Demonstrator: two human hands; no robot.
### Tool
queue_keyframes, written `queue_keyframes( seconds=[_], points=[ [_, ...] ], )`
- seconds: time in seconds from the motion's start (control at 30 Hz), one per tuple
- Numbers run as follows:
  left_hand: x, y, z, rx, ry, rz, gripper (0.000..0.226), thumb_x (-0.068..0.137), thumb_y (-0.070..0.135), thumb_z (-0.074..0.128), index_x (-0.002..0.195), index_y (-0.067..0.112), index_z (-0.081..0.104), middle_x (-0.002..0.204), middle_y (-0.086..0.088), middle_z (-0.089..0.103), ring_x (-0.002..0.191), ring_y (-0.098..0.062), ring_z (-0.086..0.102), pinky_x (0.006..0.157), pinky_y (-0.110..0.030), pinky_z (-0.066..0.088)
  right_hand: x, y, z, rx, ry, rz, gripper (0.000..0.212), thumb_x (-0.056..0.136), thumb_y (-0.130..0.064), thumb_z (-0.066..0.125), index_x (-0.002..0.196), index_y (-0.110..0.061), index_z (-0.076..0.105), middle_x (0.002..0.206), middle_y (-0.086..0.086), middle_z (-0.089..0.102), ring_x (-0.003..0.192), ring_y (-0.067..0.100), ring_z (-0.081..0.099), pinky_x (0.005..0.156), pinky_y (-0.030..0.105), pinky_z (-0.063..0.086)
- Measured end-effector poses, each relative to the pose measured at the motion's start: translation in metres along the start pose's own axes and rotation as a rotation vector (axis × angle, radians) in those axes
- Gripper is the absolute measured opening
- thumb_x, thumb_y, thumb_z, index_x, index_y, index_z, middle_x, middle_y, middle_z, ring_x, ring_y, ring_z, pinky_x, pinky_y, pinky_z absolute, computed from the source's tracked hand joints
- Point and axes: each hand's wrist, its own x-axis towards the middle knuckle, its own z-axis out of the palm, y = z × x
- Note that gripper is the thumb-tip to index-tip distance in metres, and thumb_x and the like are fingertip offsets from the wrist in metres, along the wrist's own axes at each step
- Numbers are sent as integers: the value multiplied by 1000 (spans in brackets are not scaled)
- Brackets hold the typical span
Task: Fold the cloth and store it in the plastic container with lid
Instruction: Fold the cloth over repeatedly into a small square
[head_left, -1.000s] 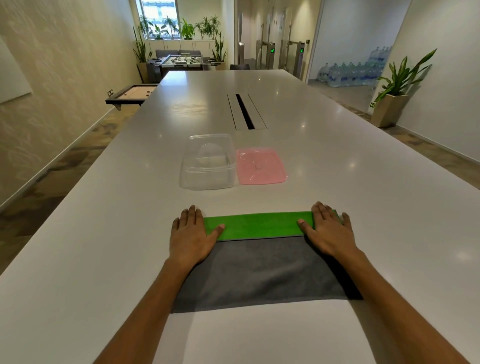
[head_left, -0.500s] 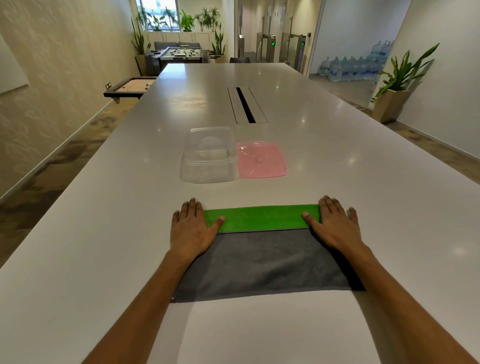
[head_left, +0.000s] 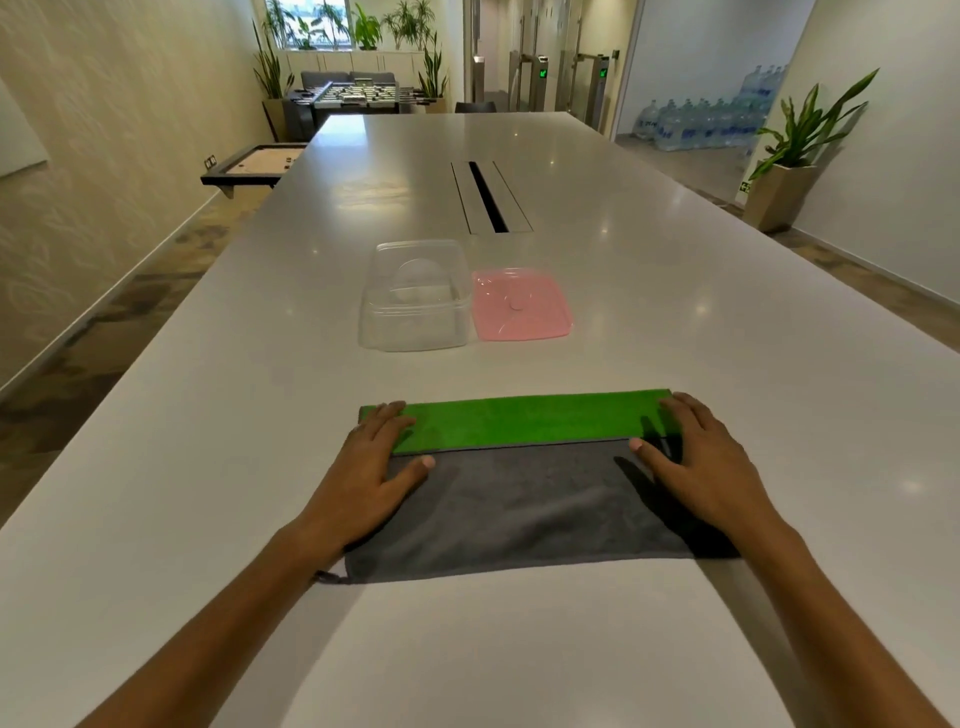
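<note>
Here the cloth (head_left: 519, 499) lies flat on the white table (head_left: 675, 322), its grey face up with a green band showing along the far edge, where a first fold appears to be laid. The left hand (head_left: 371, 475) rests palm-down on the cloth's left end, fingers spread and gripping nothing; the right hand (head_left: 693, 467) mirrors it on the right end, likewise flat and open. Both seem to be pressing or smoothing the fold, so the task stands early in its folding step. The clear plastic container (head_left: 415, 296) stands open farther up the table, well apart from the cloth, with the pink lid (head_left: 519, 304) lying just beside it on the right. The next move probably calls for pinching an edge or the corners and folding again, since the cloth looks far wider than the container.
</note>
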Motion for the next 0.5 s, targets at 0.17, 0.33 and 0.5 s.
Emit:
queue_keyframes(
  seconds=[0.17,0.33,0.5],
  points=[
    [-46,-5,-15,-13,-167,116,63,77,72,49,129,36,47,146,18,38,138,2,28,113,-29,30,-41,14,-12,38,-156,-75,78,72,-68,51,137,-24,44,149,-1,37,132,21,41,104,38,39],
    [-71,-13,-21,28,-193,220,58,76,66,61,125,36,51,145,23,38,139,4,27,111,-22,32,-63,24,-15,144,-223,-112,66,67,-68,52,125,-38,46,149,-15,31,129,12,40,104,36,39],
    [-83,-14,-31,-11,-132,237,33,78,54,66,104,34,61,134,26,51,132,1,42,101,-17,41,-80,30,-15,361,-220,-60,42,72,-26,73,108,-39,54,142,-29,35,130,6,39,98,40,44]
  ],
)
